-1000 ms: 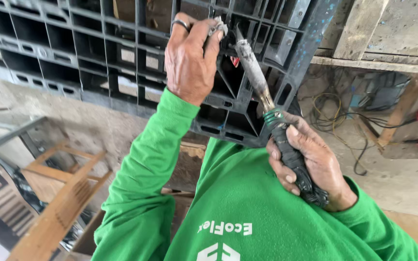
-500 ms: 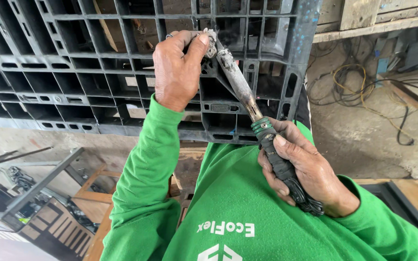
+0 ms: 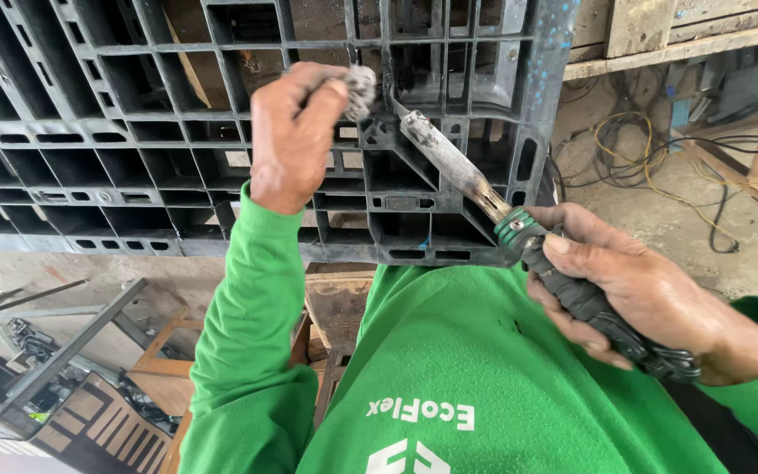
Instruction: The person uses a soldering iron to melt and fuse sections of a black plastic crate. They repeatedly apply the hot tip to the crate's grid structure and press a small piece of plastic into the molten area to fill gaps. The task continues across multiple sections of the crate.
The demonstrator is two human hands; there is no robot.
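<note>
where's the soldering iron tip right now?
In the head view, upper centre: the soldering iron, held by the right hand, has its tip against the black plastic pallet, just right of the left hand.

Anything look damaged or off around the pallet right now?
The soldering iron in the right hand has a scorched, crusted shaft, its tip against a rib of the black plastic pallet. The left hand presses a grey wad just beside. Loose cables tangle on the floor. A crack isn't visible.

Concrete floor (image 3: 660, 211) w/ tangled cables (image 3: 651, 149); black plastic pallet (image 3: 133, 132) propped up.
</note>
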